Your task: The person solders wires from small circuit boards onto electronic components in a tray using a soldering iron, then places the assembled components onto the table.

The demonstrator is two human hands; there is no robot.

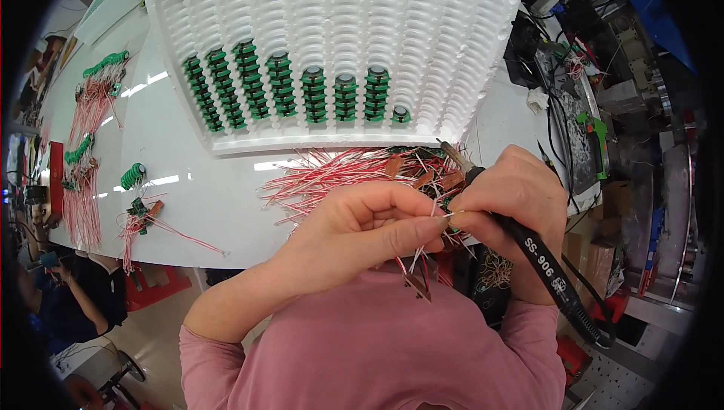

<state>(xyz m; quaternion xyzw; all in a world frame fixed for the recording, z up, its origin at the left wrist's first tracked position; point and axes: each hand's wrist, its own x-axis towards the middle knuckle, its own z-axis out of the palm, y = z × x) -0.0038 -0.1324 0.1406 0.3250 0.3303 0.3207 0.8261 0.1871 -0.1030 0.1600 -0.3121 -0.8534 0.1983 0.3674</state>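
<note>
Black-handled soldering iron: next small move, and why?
Perhaps ease the right hand off the thin white wire, leaving it in the left hand: both pinch it, while the black-handled soldering iron points its metal tip away, toward the white foam tray.

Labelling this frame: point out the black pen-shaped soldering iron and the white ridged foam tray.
Black pen-shaped soldering iron (544, 267), head view: middle of the handle.
White ridged foam tray (343, 21), head view: bare ridged slots.
</note>
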